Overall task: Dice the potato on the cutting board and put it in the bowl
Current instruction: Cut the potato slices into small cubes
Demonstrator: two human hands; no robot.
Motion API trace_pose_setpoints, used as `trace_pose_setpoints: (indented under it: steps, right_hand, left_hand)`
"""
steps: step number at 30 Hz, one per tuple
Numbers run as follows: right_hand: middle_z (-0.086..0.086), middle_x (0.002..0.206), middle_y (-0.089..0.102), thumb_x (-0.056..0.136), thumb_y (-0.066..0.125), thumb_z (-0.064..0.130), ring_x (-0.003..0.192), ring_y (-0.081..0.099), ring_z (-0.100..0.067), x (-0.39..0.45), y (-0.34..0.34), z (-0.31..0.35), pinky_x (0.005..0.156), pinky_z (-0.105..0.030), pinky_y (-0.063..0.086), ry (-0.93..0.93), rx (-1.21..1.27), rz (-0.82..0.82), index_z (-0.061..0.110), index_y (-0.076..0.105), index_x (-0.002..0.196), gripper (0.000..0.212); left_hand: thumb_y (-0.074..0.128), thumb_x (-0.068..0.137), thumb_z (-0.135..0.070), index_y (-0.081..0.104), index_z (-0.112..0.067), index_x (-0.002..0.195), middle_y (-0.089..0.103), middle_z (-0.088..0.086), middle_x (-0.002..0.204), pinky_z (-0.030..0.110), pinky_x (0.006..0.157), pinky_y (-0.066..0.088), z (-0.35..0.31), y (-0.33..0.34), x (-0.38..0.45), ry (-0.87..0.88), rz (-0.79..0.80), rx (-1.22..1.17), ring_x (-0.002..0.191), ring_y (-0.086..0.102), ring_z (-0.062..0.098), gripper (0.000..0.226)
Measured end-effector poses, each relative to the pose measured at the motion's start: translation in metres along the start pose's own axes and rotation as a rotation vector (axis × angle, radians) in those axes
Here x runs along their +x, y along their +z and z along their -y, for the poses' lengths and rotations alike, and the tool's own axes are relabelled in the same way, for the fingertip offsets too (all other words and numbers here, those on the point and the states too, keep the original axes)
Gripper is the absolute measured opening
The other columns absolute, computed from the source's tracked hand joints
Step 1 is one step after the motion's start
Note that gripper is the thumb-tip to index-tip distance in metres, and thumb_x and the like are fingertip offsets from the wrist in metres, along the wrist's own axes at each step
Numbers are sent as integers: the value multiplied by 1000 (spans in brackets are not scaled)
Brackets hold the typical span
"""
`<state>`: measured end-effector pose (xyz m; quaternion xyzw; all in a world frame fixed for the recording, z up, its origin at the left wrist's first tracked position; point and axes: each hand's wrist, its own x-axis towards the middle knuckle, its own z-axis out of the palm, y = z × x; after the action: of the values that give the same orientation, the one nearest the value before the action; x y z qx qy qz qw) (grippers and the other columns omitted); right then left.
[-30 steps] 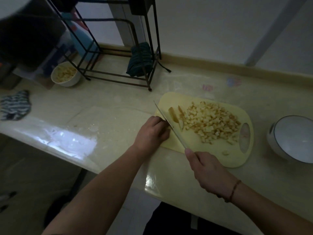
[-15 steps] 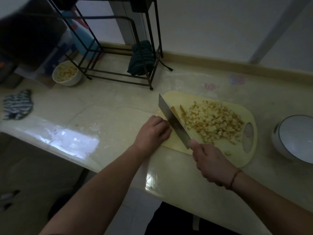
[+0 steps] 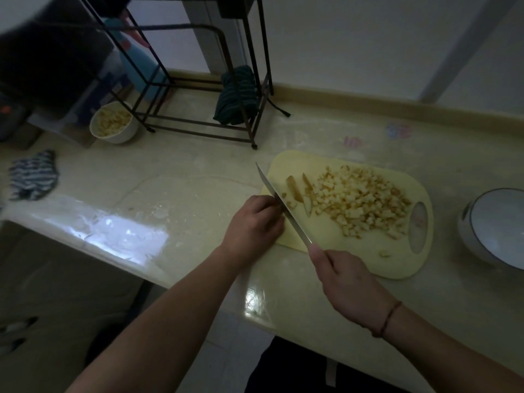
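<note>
A pale yellow cutting board [image 3: 326, 236] lies on the counter with a heap of diced potato [image 3: 360, 201] on its middle and right part. A few uncut potato strips [image 3: 295, 188] lie at the heap's left edge. My right hand [image 3: 346, 282] grips the handle of a knife [image 3: 279, 199] whose blade stands edge-down across the board's left end. My left hand [image 3: 253, 222] rests curled at the board's left edge, against the blade; what its fingertips hold is hidden. A white bowl [image 3: 499, 231] stands empty to the right of the board.
A second white bowl [image 3: 114, 123] with diced potato sits far left by a black wire rack [image 3: 198, 80] holding a dark green cloth [image 3: 236, 96]. A striped cloth [image 3: 34, 175] lies at the counter's left end. The counter's front edge runs just below my hands.
The knife blade was lifted and tilted flat half a second ago; now it stands edge-down again at the board's left end. My left hand has stayed in place.
</note>
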<state>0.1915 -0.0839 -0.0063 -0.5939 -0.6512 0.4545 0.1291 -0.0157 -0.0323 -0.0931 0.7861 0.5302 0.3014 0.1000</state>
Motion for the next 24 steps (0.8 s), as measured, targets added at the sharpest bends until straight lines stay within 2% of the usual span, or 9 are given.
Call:
trace_pose_setpoints:
  steps: [4, 8, 10, 14, 19, 24]
  right_hand:
    - [4, 46, 41, 97, 35, 48, 46, 43, -4, -6, 0, -5, 53, -23, 32, 10, -8, -12, 17, 36, 52, 55]
    - [3, 46, 39, 97, 36, 45, 48, 45, -3, -11, 2, -9, 53, -22, 32, -10, -19, -14, 18, 34, 52, 53]
    - [4, 47, 39, 98, 34, 45, 47, 43, -4, -8, 5, -8, 55, -29, 29, -7, -28, 1, 18, 35, 53, 53]
    - [4, 50, 42, 99, 33, 46, 51, 42, -6, 5, 8, -5, 60, -30, 26, 16, -55, 15, 19, 39, 53, 54]
    - [2, 52, 48, 99, 31, 46, 53, 46, -11, 6, -1, -11, 59, -31, 27, 54, -22, -18, 17, 41, 53, 55]
    - [2, 50, 46, 97, 32, 48, 51, 45, -12, 2, 4, -4, 55, -33, 29, 36, 21, -30, 17, 39, 52, 55]
  left_hand:
    - [65, 88, -20, 75, -2, 94, 70, 12, 99, 30, 76, 50, -1, 0, 3, -1, -9, 2, 87, 63, 27, 21]
    - [68, 86, -17, 74, -2, 89, 67, 10, 87, 28, 72, 46, 2, 1, 3, 14, -22, 6, 79, 59, 25, 16]
    - [69, 87, -16, 74, -3, 90, 65, 9, 84, 28, 70, 45, 4, 0, 3, 33, -17, 0, 78, 56, 23, 15]
    - [70, 88, -17, 75, -3, 94, 65, 8, 83, 31, 69, 48, 6, 1, 2, 52, -25, 8, 78, 56, 22, 16]
    - [70, 89, -18, 74, -2, 84, 68, 11, 85, 36, 68, 51, 7, 2, 0, 40, -43, 5, 76, 63, 28, 18]
    - [68, 90, -21, 75, -1, 84, 71, 13, 92, 33, 73, 52, 3, 2, -3, 7, -58, -5, 82, 65, 27, 21]
